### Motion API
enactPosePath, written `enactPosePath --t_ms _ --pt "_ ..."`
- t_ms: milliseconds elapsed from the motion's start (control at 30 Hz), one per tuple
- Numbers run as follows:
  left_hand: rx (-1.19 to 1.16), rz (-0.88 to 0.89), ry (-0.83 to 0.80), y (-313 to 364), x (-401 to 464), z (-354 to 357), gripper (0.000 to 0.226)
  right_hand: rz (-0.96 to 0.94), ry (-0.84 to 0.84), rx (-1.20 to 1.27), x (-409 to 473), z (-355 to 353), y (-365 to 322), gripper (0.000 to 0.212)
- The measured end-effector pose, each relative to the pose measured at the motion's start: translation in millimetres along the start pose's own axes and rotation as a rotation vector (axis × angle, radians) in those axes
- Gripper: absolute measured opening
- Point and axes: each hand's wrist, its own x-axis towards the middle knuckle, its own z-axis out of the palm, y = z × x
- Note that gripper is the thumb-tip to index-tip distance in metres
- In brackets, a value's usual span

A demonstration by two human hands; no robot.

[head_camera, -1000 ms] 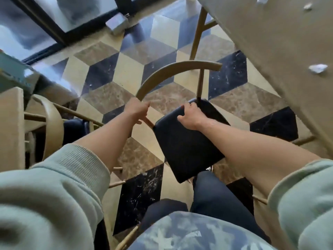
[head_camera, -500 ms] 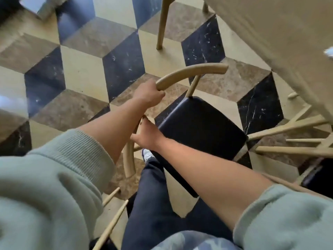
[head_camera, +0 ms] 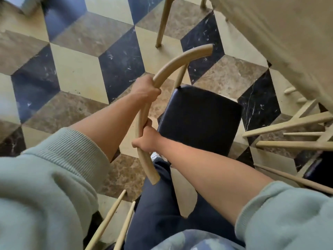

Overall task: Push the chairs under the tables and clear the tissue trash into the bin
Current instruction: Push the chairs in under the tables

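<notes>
Now your left hand (head_camera: pixel 146 91) and right hand (head_camera: pixel 146 139) both grip the curved wooden backrest (head_camera: pixel 162 74) of the chair (head_camera: pixel 200 118) (dark seat), which stands just beside the surface (head_camera: pixel 281 33), not tucked under.

Single view only — a head-worn wide-angle camera, looking steeply down and forward over the wearer's own forearms. It sits close: sleeves fill both lower corners, the left hand (head_camera: pixel 146 90) and right hand (head_camera: pixel 146 139) lie near frame centre. Beyond the hands, patterned floor (head_camera: pixel 77 73); right of them, the table (head_camera: pixel 288 38) edge — bent by the lens.
</notes>
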Motion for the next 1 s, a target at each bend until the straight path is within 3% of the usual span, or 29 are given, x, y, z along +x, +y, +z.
enactPosePath --t_ms 100,233,333,433,500,667,833,1000 --pt "-0.060 -0.131 0.083 -24 -6 -17 0.035 -0.056 -0.092 -0.105 3 0 0 0.091" --pt "-0.178 -0.339 0.136 -43 -19 -20 0.037 -0.144 -0.120 -0.227 -2 -17 19 0.087" --pt "-0.284 -0.451 0.155 -24 -25 -4 0.037 -0.161 -0.078 -0.306 -18 -52 47 0.072" --pt "-0.450 -0.511 0.142 16 -24 23 0.042 -0.139 0.024 -0.426 -40 -103 83 0.039" --pt "-0.532 -0.518 0.128 46 -24 46 0.039 -0.112 0.122 -0.497 -55 -140 109 0.029" --pt "-0.635 -0.537 0.072 134 -35 116 0.024 -0.053 0.359 -0.623 -93 -234 180 0.026" --pt "-0.698 -0.456 -0.001 211 -46 185 0.039 0.041 0.456 -0.665 -129 -317 245 0.023" --pt "-0.701 -0.439 -0.022 257 -59 239 0.034 0.054 0.518 -0.598 -158 -342 305 0.019"
